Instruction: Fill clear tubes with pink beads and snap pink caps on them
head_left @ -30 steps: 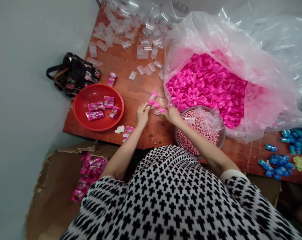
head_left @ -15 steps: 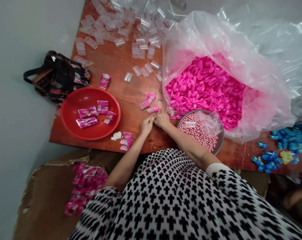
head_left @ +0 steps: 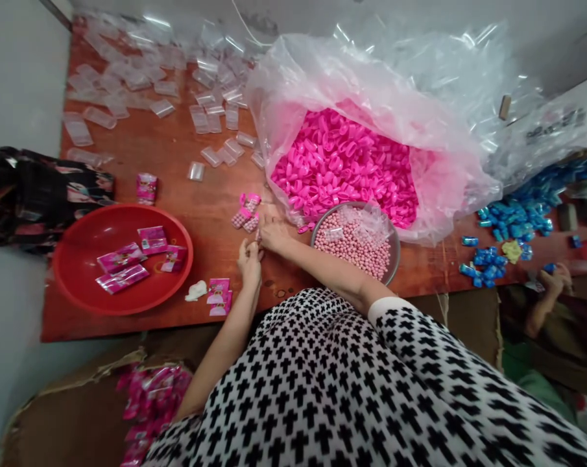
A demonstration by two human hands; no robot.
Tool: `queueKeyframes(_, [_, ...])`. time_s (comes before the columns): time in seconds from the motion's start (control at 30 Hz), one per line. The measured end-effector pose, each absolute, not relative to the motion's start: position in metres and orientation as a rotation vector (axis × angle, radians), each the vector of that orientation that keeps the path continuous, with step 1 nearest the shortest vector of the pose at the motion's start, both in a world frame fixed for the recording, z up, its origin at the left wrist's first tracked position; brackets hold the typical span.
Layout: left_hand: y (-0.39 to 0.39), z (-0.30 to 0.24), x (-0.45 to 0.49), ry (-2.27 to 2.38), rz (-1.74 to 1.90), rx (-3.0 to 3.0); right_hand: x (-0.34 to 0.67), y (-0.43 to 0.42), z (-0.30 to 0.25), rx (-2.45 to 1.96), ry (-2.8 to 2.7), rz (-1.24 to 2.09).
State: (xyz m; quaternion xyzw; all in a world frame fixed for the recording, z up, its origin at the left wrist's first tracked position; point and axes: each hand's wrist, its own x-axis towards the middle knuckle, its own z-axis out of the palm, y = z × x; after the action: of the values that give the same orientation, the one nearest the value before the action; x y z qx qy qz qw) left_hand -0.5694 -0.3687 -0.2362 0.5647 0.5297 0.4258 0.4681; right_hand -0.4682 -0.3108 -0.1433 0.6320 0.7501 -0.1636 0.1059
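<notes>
My left hand (head_left: 250,258) and my right hand (head_left: 274,235) meet just above the wooden table, fingers pinched together. Whatever lies between them is too small and hidden to make out. Just beyond the fingertips are several small clear containers (head_left: 247,212) filled with pink beads and fitted with pink caps. Right of my right forearm, a grey bowl (head_left: 395,254) holds pink beads (head_left: 359,250) with a few clear plastic pieces on top. Behind it, a large clear plastic bag (head_left: 293,71) gapes open over a heap of bright pink caps (head_left: 351,159).
A red basin (head_left: 79,285) with pink packets stands left, beside a dark floral bag (head_left: 45,188). Clear empty containers (head_left: 161,107) are scattered at the back left. More pink packets (head_left: 152,402) lie in a carton below. Rightward are blue wrapped pieces (head_left: 517,217) and a co-worker's hand (head_left: 556,280).
The view has swung to the right, so the table's contents appear further left. My hands stay together near the filled containers. More of the co-worker now shows at the right.
</notes>
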Motion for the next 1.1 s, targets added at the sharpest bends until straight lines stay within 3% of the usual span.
queueKeyframes(0.17, [-0.383, -0.186, -0.554, 1.531, 1.212, 1.422, -0.436, -0.352, -0.086, 1.935, 2.377, -0.603])
queueKeyframes(0.33, [-0.376, -0.129, -0.480, 1.082, 0.929, 2.043, -0.338, -0.426, -0.035, 2.476, 2.114, -0.328])
queueKeyframes(0.57, [-0.366, -0.114, -0.419, 1.071, 0.433, 2.473, -0.263, -0.454, -0.060, 2.542, 1.733, -0.168])
queueKeyframes(0.83, [-0.379, -0.108, -0.433, 0.947, 0.696, 2.302, -0.245, -0.465, -0.071, 2.637, 1.883, -0.357])
queueKeyframes(0.97, [-0.386, -0.096, -0.436, 0.831, 0.764, 2.175, -0.234, -0.475, -0.075, 2.975, 2.058, -0.793])
queueKeyframes(1.1, [-0.396, -0.089, -0.429, 0.814, 0.729, 1.930, -0.250, -0.482, -0.077, 3.100, 2.003, -2.078])
